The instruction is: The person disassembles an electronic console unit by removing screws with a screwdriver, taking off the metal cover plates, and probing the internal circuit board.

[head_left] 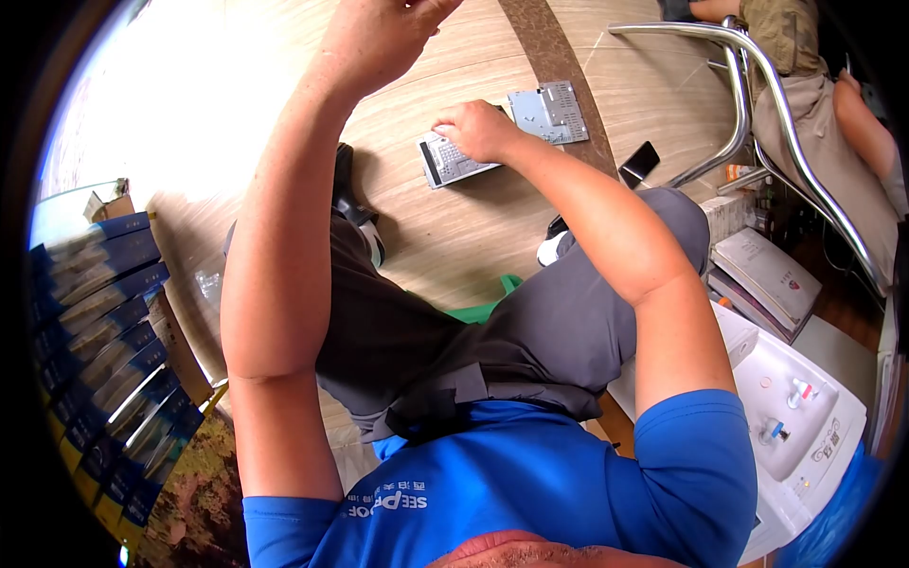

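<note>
At the top edge of the head view is my left hand (383,43), raised above the floor. Its fingers are mostly cut off by the frame, so what they hold, if anything, cannot be seen. My right hand (480,133) is closed over the upper edge of a flat grey device with small keys and a dark strip (457,163), low over or on the floor. The hand hides part of that device. Just right of it lies a grey slotted metal plate (549,114).
A black phone-like object (640,163) lies by my right knee. Tubular chair legs (741,95) and another seated person (805,104) are at the right. A white plastic basin (786,417) and books (765,275) stand nearby. Stacked blue boxes (118,331) line the left.
</note>
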### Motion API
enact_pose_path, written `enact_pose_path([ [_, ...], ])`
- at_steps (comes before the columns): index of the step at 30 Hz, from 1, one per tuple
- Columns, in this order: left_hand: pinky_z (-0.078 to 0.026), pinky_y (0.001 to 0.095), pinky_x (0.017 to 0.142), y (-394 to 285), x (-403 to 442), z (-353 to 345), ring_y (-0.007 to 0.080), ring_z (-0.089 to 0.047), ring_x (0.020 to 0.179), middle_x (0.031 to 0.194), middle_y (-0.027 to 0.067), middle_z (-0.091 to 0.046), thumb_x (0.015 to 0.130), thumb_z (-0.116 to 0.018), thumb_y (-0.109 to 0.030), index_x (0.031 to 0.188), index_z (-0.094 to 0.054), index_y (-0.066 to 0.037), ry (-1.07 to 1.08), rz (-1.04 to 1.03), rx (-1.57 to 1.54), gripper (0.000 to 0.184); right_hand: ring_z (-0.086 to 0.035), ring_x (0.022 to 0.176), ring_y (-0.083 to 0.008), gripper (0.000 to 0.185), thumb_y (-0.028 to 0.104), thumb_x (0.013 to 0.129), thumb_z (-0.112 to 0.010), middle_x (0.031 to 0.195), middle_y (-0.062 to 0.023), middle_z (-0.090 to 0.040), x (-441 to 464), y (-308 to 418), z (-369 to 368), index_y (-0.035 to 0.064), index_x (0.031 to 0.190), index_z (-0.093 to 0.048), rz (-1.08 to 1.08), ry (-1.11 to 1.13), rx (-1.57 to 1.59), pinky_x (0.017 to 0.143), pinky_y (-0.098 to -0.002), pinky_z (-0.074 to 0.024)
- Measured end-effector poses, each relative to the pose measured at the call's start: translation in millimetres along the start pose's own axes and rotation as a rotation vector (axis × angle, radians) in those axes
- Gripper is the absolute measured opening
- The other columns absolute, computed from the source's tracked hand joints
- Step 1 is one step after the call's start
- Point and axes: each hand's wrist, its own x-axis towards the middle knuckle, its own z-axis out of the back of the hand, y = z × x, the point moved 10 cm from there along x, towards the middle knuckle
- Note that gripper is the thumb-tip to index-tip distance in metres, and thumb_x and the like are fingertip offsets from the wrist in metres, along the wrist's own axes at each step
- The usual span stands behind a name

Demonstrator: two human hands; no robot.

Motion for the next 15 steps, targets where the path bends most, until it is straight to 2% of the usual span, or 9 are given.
enact_pose_path([
  [1,-0.053,0.0301,0.071,-1.0,0.2,0.3,0.0160,-0.062,0.079,0.094,0.0132,-0.068,0.097,-0.061,-0.025,0.116,-0.061,0.007,0.002,-0.004,0.005,0.038,-0.066,0.096,-0.0358,0.026,0.028,0.091,-0.059,0.098,-0.0190,-0.070,-0.2,2.6,1.2,0.0090,0.105,-0.071,0.000,0.000,0.000,0.085,-0.0431,-0.0518],
  [3,-0.053,0.0301,0.071,-2.2,0.3,1.3,0.0158,-0.062,0.079,0.093,0.0131,-0.068,0.096,-0.061,-0.025,0.116,-0.062,0.007,0.004,-0.007,0.010,0.038,-0.066,0.096,-0.0357,0.025,0.028,0.090,-0.060,0.098,-0.0186,-0.070,-2.3,-9.0,12.2,0.0103,0.104,-0.071,-0.168,-0.085,-0.026,0.085,-0.0433,-0.0518],
  [6,-0.053,0.0301,0.071,-3.0,-1.0,3.1,0.0160,-0.062,0.078,0.093,0.0134,-0.068,0.096,-0.061,-0.025,0.116,-0.062,0.007,0.000,0.016,0.041,0.037,-0.065,0.096,-0.0359,0.025,0.028,0.090,-0.061,0.099,-0.0189,-0.070,-0.5,-16.7,7.5,0.0110,0.106,-0.071,-0.220,-0.011,-0.021,0.086,-0.0436,-0.0517],
  [7,-0.053,0.0301,0.070,-9.0,-3.8,3.7,0.0160,-0.062,0.077,0.093,0.0134,-0.068,0.096,-0.061,-0.025,0.116,-0.062,0.007,-0.001,-0.003,0.037,0.037,-0.065,0.096,-0.0359,0.025,0.028,0.090,-0.061,0.099,-0.0189,-0.070,-0.6,-20.6,5.1,0.0110,0.106,-0.071,-0.222,-0.009,-0.019,0.086,-0.0436,-0.0517],
  [9,-0.053,0.0301,0.070,-14.1,-6.8,2.6,0.0159,-0.062,0.077,0.093,0.0134,-0.067,0.096,-0.060,-0.025,0.116,-0.062,0.007,-0.003,-0.021,0.034,0.037,-0.065,0.097,-0.0359,0.026,0.028,0.090,-0.062,0.101,-0.0188,-0.070,1.0,-7.9,4.8,0.0113,0.107,-0.071,-0.033,-0.063,-0.066,0.086,-0.0437,-0.0517],
  [15,-0.053,0.0295,0.070,-0.6,0.1,2.7,0.0153,-0.062,0.076,0.093,0.0128,-0.067,0.096,-0.061,-0.024,0.116,-0.062,0.007,-0.017,0.011,0.031,0.037,-0.065,0.098,-0.0356,0.028,0.029,0.090,-0.061,0.103,-0.0187,-0.069,0.8,-1.7,-3.5,0.0094,0.108,-0.070,-0.083,0.063,-0.035,0.088,-0.0433,-0.0516],
])
